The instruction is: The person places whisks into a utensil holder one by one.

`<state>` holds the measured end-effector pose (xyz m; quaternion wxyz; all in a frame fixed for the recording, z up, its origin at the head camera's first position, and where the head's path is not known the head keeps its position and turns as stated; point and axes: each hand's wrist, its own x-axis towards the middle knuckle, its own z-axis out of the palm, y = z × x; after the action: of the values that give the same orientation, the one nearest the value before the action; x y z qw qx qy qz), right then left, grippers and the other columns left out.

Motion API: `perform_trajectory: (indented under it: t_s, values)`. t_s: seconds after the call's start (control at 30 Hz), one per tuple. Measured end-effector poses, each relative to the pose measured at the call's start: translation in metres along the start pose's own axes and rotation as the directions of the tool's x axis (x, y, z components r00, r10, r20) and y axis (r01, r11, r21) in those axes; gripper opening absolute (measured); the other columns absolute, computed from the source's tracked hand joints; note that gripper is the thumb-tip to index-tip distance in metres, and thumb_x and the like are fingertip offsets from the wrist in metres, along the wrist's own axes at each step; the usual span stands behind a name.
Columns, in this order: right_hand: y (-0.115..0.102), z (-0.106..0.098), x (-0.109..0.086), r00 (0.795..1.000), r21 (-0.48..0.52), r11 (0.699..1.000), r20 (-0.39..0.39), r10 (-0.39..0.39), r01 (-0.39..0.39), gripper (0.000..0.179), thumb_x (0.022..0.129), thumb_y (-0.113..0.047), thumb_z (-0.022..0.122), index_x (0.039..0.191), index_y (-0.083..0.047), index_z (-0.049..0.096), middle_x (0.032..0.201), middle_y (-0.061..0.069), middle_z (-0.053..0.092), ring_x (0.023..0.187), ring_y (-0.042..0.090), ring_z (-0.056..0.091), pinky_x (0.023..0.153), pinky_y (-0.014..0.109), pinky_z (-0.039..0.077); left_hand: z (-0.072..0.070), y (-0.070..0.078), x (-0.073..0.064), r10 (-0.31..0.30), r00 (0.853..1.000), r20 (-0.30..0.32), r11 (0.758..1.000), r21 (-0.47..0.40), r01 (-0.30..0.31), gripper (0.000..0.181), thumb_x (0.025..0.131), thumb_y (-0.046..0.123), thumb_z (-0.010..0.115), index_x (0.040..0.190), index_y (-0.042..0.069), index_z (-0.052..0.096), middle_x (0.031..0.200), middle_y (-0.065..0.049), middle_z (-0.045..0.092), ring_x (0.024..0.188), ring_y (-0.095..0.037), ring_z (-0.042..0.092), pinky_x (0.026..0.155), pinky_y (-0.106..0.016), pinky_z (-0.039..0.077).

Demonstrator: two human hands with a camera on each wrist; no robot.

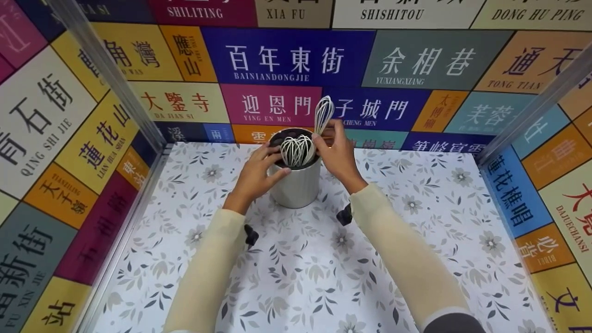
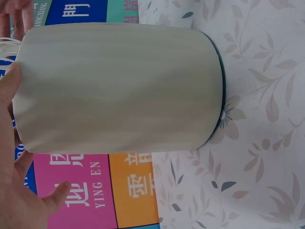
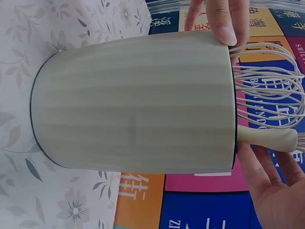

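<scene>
A pale grey utensil holder point(image 1: 296, 187) with faint vertical ribs stands upright on the table; its inside looks dark. My left hand point(image 1: 259, 172) grips its rim on the left, with the thumb along the front edge. White wire loops of a whisk head point(image 1: 297, 151) poke up from the opening, close to the left fingers. At the right of the rim my right hand point(image 1: 340, 155) holds another white whisk point(image 1: 324, 113) by its handle, wires upward. That smooth handle point(image 3: 269, 137) rises over the rim in the right wrist view, its lower end hidden inside the holder.
The holder stands near the back of a table point(image 1: 296, 277) covered in a white floral pattern. Panels with coloured sign prints point(image 1: 289, 58) enclose the back and both sides. Clear corner posts point(image 1: 120, 83) rise at the back left and right.
</scene>
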<state>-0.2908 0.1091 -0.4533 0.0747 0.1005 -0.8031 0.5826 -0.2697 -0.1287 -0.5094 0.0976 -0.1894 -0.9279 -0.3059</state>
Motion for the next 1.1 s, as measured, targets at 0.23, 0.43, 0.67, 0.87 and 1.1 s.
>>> perform_trajectory:
  t_s: [0.23,0.43,0.67,0.87,1.1]
  values:
    - [0.0006,0.0015,0.0006,1.0,-0.015,1.0,-0.018,0.008,-0.009,0.041,0.1,-0.037,0.064,0.13,-0.014,0.049,0.121,0.007,0.07,0.103,0.018,0.071,0.08,0.034,0.062,0.0011,-0.0016,-0.0003,0.007,1.0,-0.007,1.0,-0.006,-0.007,0.055,0.096,0.054,0.065,0.136,0.017,0.067,0.153,-0.003,0.054,0.153,-0.029,0.033,0.126,-0.05,0.026]
    - [0.0001,-0.0002,0.001,0.999,-0.084,0.996,-0.044,0.01,-0.014,0.044,0.097,-0.041,0.067,0.129,-0.016,0.051,0.118,0.004,0.071,0.103,0.016,0.071,0.086,0.034,0.059,0.0011,-0.0019,-0.001,0.016,1.0,-0.014,1.0,0.002,-0.016,0.057,0.096,0.054,0.065,0.137,0.016,0.066,0.152,-0.004,0.054,0.153,-0.031,0.032,0.126,-0.05,0.027]
    - [-0.0005,-0.0005,0.0019,0.998,-0.036,0.999,-0.042,0.035,-0.037,0.05,0.097,-0.044,0.066,0.135,-0.016,0.049,0.12,0.004,0.07,0.101,0.015,0.072,0.08,0.033,0.062,0.0007,-0.0021,-0.001,0.002,1.0,-0.007,1.0,0.017,-0.002,0.057,0.096,0.053,0.066,0.139,0.017,0.065,0.153,-0.002,0.054,0.154,-0.03,0.031,0.126,-0.051,0.027]
    - [-0.0025,0.0002,0.0021,0.998,0.004,0.999,-0.048,0.037,-0.036,0.047,0.1,-0.049,0.06,0.134,-0.017,0.054,0.124,0.005,0.07,0.106,0.016,0.071,0.08,0.034,0.063,0.0007,-0.0032,-0.0007,-0.007,1.0,0.001,1.0,0.016,0.007,0.056,0.096,0.053,0.066,0.139,0.017,0.065,0.154,-0.002,0.053,0.154,-0.029,0.031,0.126,-0.051,0.026]
    - [-0.0036,0.0003,0.0005,0.998,0.014,1.0,-0.061,0.019,-0.018,0.039,0.103,-0.044,0.057,0.133,-0.02,0.057,0.126,0.007,0.069,0.108,0.018,0.07,0.079,0.033,0.063,-0.0001,-0.0054,-0.0019,0.01,1.0,-0.014,1.0,0.012,-0.01,0.055,0.095,0.052,0.068,0.137,0.016,0.066,0.153,-0.003,0.054,0.154,-0.032,0.032,0.126,-0.05,0.026]
